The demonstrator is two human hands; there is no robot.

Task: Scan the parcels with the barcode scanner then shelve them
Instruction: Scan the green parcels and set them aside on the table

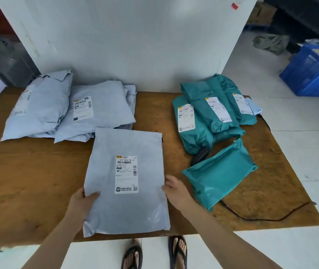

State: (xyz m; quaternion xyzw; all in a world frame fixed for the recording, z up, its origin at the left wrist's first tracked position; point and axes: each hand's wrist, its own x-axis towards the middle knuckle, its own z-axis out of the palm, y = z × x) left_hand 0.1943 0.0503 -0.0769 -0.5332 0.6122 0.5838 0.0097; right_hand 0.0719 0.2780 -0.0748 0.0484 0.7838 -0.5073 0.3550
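A flat grey parcel (pixel 125 181) lies label-up at the front middle of the wooden table (pixel 28 171). My left hand (pixel 82 200) grips its left edge, thumb on top. My right hand (pixel 176 191) rests against its right edge, fingers relaxed. Two more grey parcels (pixel 63 107) are stacked at the back left. Several teal parcels (pixel 209 113) are piled at the back right, and one teal parcel (pixel 220 173) lies alone nearer me. A dark object (pixel 200 155), perhaps the scanner, pokes out between the teal parcels, mostly hidden. Its black cable (pixel 261 218) trails across the table's right side.
A white wall panel (pixel 131 39) stands right behind the table. A blue crate (pixel 313 70) sits on the floor at the far right. My feet in sandals (pixel 154 253) are at the table's front edge.
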